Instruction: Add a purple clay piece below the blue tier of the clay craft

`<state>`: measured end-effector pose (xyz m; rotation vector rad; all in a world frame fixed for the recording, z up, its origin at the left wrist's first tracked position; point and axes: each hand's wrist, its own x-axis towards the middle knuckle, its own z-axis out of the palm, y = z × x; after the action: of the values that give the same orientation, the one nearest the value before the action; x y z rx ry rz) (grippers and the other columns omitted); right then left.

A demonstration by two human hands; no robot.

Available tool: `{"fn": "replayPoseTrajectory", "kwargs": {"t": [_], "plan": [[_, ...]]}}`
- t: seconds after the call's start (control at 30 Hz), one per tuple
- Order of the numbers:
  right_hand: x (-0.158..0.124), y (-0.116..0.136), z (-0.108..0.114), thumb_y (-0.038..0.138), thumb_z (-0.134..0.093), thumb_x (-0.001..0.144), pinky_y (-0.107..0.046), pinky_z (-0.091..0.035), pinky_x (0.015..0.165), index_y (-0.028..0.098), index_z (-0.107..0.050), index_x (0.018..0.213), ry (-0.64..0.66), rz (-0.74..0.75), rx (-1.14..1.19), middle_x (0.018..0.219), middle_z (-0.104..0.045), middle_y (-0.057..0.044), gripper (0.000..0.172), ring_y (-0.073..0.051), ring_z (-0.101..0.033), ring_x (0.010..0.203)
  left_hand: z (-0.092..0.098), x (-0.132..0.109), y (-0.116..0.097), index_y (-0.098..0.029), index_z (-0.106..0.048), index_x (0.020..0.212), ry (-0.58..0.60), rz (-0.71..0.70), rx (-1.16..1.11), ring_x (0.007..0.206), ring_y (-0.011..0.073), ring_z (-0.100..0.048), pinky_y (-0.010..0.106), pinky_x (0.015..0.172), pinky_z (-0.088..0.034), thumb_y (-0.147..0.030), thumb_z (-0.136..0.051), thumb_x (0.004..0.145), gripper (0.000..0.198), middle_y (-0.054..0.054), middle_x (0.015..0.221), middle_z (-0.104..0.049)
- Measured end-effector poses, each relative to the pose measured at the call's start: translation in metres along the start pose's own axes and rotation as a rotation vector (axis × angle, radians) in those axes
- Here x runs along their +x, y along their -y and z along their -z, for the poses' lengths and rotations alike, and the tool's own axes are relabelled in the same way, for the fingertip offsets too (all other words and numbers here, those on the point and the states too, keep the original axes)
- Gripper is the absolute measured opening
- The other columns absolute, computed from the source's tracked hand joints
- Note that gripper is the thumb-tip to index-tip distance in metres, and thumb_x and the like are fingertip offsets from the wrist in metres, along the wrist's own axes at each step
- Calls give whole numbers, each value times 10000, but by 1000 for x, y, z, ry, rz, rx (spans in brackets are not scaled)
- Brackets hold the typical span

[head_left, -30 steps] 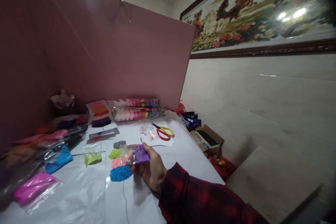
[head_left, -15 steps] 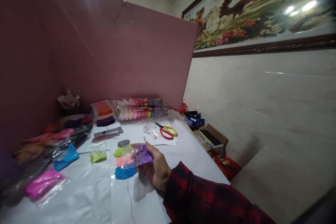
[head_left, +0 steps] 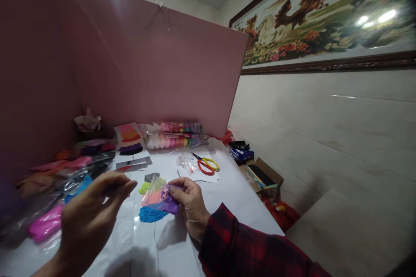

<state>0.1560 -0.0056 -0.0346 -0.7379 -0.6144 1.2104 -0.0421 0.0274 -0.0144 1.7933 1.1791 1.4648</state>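
My right hand [head_left: 191, 207] pinches a clear plastic bag of purple modelling clay [head_left: 169, 203] between thumb and fingers. The bag hangs over the paper and hides part of a clay picture with grey [head_left: 151, 177], lime green, coral and blue [head_left: 151, 214] bands. From the blue band a thin drawn line runs down the sheet. On the left, my left hand [head_left: 92, 218] is raised, thumb and forefinger pressed together. Whether anything sits between those fingertips I cannot make out. Behind this hand lies a bag of pink clay [head_left: 45, 225], partly covered.
Scissors [head_left: 208, 165] with red and yellow handles lie beyond my right hand. Packs of coloured clay [head_left: 172, 140] stand against the pink board [head_left: 156, 69]. A sample picture [head_left: 130, 138] is at the back left. Cardboard box [head_left: 264, 173] stands right of the table.
My left hand has come into view from the left, now covering the small lime-green bag. My right hand has turned and lowered the purple clay bag slightly.
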Motion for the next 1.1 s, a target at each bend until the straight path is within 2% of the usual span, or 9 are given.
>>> {"fn": "replayPoseTrajectory", "kwargs": {"t": [0.03, 0.1, 0.2, 0.33, 0.47, 0.6, 0.7, 0.9, 1.1], "plan": [[0, -1, 0, 255, -850, 543, -224, -474, 511, 127, -666, 752, 2, 13, -9, 616, -641, 1, 307, -106, -569, 521, -7, 8, -20, -225, -622, 842, -21, 16, -22, 742, 154, -523, 238, 662, -436, -346, -694, 760, 163, -40, 768, -587], [0, -4, 2, 274, -852, 552, -234, -480, 528, 134, -653, 752, 7, 51, -42, 619, -641, 4, 315, -112, -576, 529, -17, 15, -38, -193, -608, 726, 110, 126, -128, 553, 113, -420, 222, 491, -348, -437, -696, 725, 260, -53, 597, -498], [-1, -7, 4, 281, -828, 605, -214, -453, 539, 142, -642, 765, -21, 131, -140, 636, -641, 8, 283, -103, -568, 554, -25, 14, -27, -161, -594, 640, 280, 310, -213, 427, 94, -312, 222, 405, -237, -623, -573, 737, 473, -68, 448, -374], [-4, -9, 6, 303, -797, 661, -205, -427, 553, 145, -625, 772, -34, 157, -235, 648, -630, 11, 259, -99, -551, 580, -30, 5, -20, -164, -630, 876, 336, 322, -340, 484, 102, -398, 218, 449, -312, -582, -606, 736, 442, -40, 578, -518], [-9, -7, 3, 307, -798, 670, -229, -437, 597, 153, -602, 808, 70, 131, -272, 700, -627, 3, 285, -116, -558, 632, -29, 2, -32, -157, -614, 758, 416, 387, -326, 466, 88, -366, 211, 433, -270, -485, -692, 681, 346, -48, 556, -497], [-12, -4, 1, 322, -778, 706, -235, -429, 634, 157, -621, 948, 181, 154, -355, 787, -624, -9, 332, -121, -559, 691, -27, 2, -33, -161, -633, 690, 472, 279, -230, 525, 113, -418, 232, 479, -316, -394, -667, 708, 236, -18, 596, -536], [-14, -2, 1, 370, -741, 737, -226, -388, 575, 136, -636, 780, 218, 136, -405, 663, -589, 8, 259, -97, -500, 587, -27, 1, -30, -171, -631, 659, 523, 193, -184, 569, 126, -443, 240, 529, -347, -339, -642, 733, 184, -23, 597, -524], [-16, 0, -2, 380, -737, 729, -221, -355, 541, 144, -601, 723, 223, 114, -360, 603, -557, 29, 273, -86, -460, 539, -29, 1, -27, -179, -609, 693, 524, 228, -209, 476, 95, -333, 221, 448, -273, -385, -631, 750, 215, -60, 541, -446], [-16, 2, -3, 376, -733, 725, -219, -331, 525, 134, -602, 713, 251, 109, -413, 586, -538, 29, 276, -80, -430, 529, -29, 0, -23, -172, -588, 673, 561, 174, -173, 567, 122, -407, 240, 522, -327, -350, -595, 780, 208, -32, 602, -477]]}}
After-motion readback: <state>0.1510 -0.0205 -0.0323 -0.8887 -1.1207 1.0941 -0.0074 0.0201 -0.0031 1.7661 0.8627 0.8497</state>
